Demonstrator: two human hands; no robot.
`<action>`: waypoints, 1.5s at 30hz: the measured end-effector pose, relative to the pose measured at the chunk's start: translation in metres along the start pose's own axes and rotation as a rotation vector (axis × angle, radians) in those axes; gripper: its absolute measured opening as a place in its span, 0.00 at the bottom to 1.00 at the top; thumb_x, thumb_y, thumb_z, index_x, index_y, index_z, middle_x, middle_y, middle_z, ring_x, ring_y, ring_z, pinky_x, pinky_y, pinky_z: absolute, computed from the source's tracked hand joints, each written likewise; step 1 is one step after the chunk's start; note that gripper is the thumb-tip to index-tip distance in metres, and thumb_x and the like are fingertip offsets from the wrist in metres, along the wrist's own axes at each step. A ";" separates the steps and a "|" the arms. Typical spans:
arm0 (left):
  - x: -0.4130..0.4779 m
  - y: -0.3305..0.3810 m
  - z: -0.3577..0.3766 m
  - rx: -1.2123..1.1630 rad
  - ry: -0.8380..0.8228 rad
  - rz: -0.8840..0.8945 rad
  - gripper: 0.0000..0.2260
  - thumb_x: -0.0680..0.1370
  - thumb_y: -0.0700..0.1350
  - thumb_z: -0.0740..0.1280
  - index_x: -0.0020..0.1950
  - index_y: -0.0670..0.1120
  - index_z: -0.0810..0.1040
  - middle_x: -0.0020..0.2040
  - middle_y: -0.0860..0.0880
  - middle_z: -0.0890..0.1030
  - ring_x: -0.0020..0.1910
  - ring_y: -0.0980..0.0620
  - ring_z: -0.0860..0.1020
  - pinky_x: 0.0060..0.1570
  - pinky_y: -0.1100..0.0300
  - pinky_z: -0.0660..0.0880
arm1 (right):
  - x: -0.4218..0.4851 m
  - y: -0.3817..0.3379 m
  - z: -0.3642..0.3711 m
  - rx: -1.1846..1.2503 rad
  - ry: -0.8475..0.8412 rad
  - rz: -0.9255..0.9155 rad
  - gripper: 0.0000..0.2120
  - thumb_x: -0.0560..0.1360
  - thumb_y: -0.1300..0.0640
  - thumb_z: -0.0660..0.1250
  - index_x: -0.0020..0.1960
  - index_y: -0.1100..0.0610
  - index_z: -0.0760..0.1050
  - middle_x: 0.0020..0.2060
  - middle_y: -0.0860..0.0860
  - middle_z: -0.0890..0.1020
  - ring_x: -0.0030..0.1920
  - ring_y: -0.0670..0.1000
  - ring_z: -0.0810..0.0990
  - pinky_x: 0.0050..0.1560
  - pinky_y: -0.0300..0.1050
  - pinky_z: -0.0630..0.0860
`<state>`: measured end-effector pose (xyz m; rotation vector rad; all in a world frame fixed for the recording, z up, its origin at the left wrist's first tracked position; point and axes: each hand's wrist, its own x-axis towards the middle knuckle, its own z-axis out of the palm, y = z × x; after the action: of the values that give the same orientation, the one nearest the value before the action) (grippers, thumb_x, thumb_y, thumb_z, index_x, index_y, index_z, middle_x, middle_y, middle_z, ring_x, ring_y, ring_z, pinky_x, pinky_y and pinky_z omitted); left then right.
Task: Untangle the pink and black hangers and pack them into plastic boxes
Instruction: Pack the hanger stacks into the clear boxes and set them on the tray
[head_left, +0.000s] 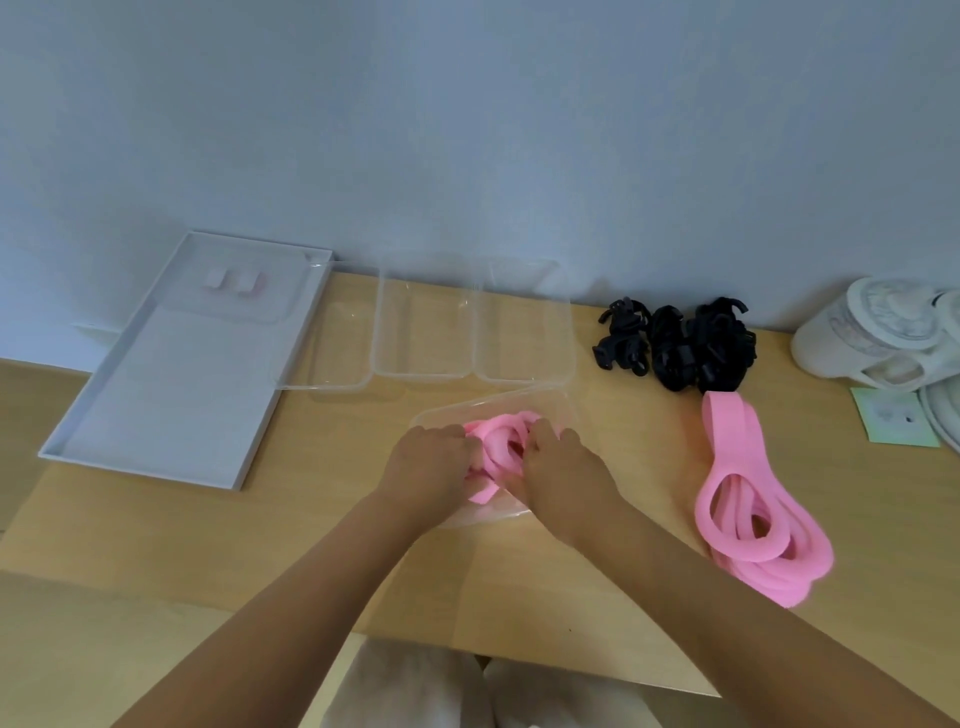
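Observation:
A clear plastic box (545, 402) sits at the table's middle with pink foam hangers (501, 434) coiled inside it. My left hand (428, 462) and my right hand (563, 470) are both in the box with fingers curled onto the pink hangers, which they partly hide. To the right, a loose pile of pink hangers (753, 514) lies on the table. Behind that pile sits a clump of black hangers (680, 343) near the wall.
Three empty clear boxes (423, 374) stand in a row at the back by the wall. A flat white tray (171, 384) lies at the left. White round objects (878, 332) and a pale green card (893, 418) sit at the far right.

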<state>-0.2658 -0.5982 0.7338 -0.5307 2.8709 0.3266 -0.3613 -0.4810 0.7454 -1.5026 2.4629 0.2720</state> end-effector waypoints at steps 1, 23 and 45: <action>0.003 0.002 0.001 -0.020 0.001 -0.018 0.10 0.77 0.52 0.62 0.51 0.49 0.79 0.51 0.50 0.79 0.49 0.48 0.77 0.42 0.60 0.65 | 0.003 -0.007 -0.005 -0.050 0.004 0.034 0.21 0.69 0.41 0.67 0.58 0.52 0.79 0.51 0.53 0.78 0.43 0.53 0.77 0.31 0.38 0.63; -0.016 0.015 -0.030 -0.045 -0.092 -0.091 0.12 0.77 0.42 0.60 0.59 0.50 0.74 0.53 0.50 0.78 0.51 0.48 0.77 0.51 0.56 0.73 | -0.019 0.006 -0.012 0.452 0.142 0.152 0.22 0.79 0.44 0.54 0.64 0.59 0.68 0.57 0.54 0.70 0.54 0.52 0.72 0.47 0.42 0.68; 0.041 0.160 -0.031 -0.476 0.030 0.087 0.09 0.80 0.44 0.60 0.55 0.44 0.76 0.50 0.49 0.79 0.46 0.51 0.77 0.45 0.59 0.72 | -0.099 0.138 0.027 0.698 0.336 0.850 0.26 0.74 0.47 0.66 0.64 0.62 0.67 0.61 0.59 0.69 0.61 0.59 0.65 0.60 0.49 0.65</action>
<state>-0.3674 -0.4738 0.7826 -0.4852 2.8448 1.0378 -0.4382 -0.3273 0.7540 -0.2003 2.8520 -0.6893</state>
